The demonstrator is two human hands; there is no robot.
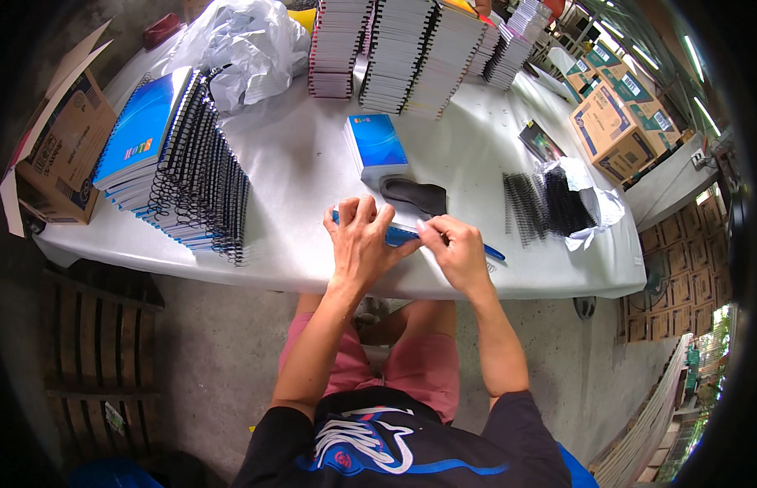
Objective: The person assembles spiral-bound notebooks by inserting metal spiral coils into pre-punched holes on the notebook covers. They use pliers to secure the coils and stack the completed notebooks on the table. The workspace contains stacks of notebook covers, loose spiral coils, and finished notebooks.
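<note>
Head view: both hands, left hand (pixel 360 244) and right hand (pixel 460 254), grip a blue notebook (pixel 399 235) at the table's (pixel 297 179) near edge (bound stacks (pixel 187 163) done, loose black coils (pixel 545 203) remain).

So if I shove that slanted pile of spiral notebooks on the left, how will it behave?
The notebook pile already fans sideways, so a push would probably make it slide apart rather than move as one. It looks heavy, being many books deep. The black wire spines may snag on each other.
</note>
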